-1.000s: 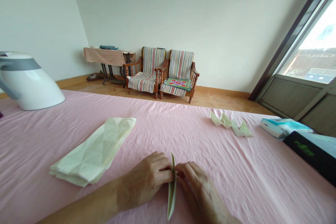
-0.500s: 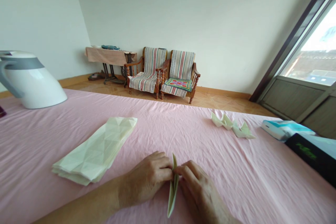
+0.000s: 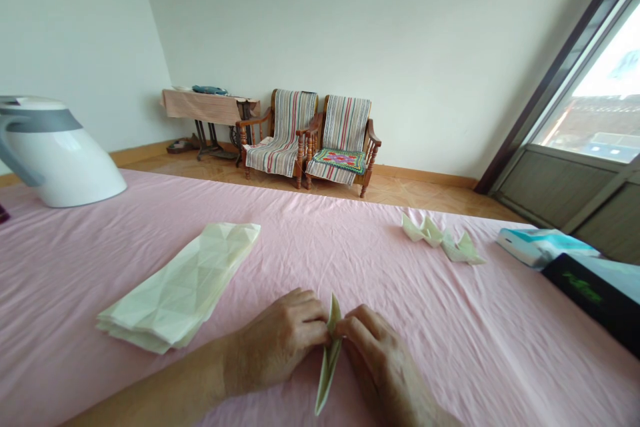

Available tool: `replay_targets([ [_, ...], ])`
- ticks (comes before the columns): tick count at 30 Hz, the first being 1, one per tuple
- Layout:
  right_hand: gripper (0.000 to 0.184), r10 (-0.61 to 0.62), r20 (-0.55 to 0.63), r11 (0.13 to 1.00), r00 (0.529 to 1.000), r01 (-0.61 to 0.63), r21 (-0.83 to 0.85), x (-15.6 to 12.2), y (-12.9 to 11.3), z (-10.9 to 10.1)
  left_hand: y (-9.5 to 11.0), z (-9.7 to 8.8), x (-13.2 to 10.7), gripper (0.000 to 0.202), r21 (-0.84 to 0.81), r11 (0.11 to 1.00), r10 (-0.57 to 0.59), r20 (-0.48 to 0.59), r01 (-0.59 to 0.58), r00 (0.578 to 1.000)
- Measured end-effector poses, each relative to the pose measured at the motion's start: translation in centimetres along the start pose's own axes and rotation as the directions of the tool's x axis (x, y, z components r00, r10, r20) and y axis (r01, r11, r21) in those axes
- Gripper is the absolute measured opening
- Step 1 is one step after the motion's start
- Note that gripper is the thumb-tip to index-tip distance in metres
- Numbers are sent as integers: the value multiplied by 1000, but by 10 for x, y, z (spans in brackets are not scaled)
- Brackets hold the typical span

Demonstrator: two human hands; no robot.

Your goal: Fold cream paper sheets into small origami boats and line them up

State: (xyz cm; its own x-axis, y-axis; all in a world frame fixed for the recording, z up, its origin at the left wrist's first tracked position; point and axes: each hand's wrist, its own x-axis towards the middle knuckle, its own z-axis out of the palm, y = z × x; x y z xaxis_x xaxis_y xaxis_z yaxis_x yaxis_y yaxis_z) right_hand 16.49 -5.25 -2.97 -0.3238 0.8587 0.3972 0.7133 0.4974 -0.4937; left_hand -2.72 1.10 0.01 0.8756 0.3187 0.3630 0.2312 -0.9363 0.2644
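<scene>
Between my two hands a folded pale green paper [image 3: 326, 377] stands on edge, its long side running away from me and its layers slightly parted. My left hand [image 3: 285, 340] pinches it from the left near the middle. From the right, the fingertips of my right hand [image 3: 383, 353] grip the same paper. Left of my hands lies a stack of creased pale green paper sheets [image 3: 183, 287]. Beyond my right hand, folded paper boats [image 3: 463, 250] sit in a short row on the cloth.
A pink cloth [image 3: 280, 240] with wrinkles covers the table. At the left stands a white and grey jug [image 3: 85, 160]. A blue and white packet [image 3: 537, 243] and a black box [image 3: 590, 293] lie at the right. Two wooden armchairs [image 3: 340, 127] stand against the wall.
The folded paper has tilted a little, its far tip shifting right and its near tip left, and its layers look slightly wider apart. Both hands keep their grip.
</scene>
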Motion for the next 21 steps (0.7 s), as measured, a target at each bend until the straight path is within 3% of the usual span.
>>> replay_targets([
  [9, 18, -72, 2, 992, 997, 72, -102, 0, 3, 1, -1, -8, 1, 23, 34, 999, 34, 124, -39, 992],
  [21, 19, -47, -53, 999, 997, 46, -29, 1, 0, 0, -1, -9, 1, 23, 7, 999, 46, 103, -47, 994],
])
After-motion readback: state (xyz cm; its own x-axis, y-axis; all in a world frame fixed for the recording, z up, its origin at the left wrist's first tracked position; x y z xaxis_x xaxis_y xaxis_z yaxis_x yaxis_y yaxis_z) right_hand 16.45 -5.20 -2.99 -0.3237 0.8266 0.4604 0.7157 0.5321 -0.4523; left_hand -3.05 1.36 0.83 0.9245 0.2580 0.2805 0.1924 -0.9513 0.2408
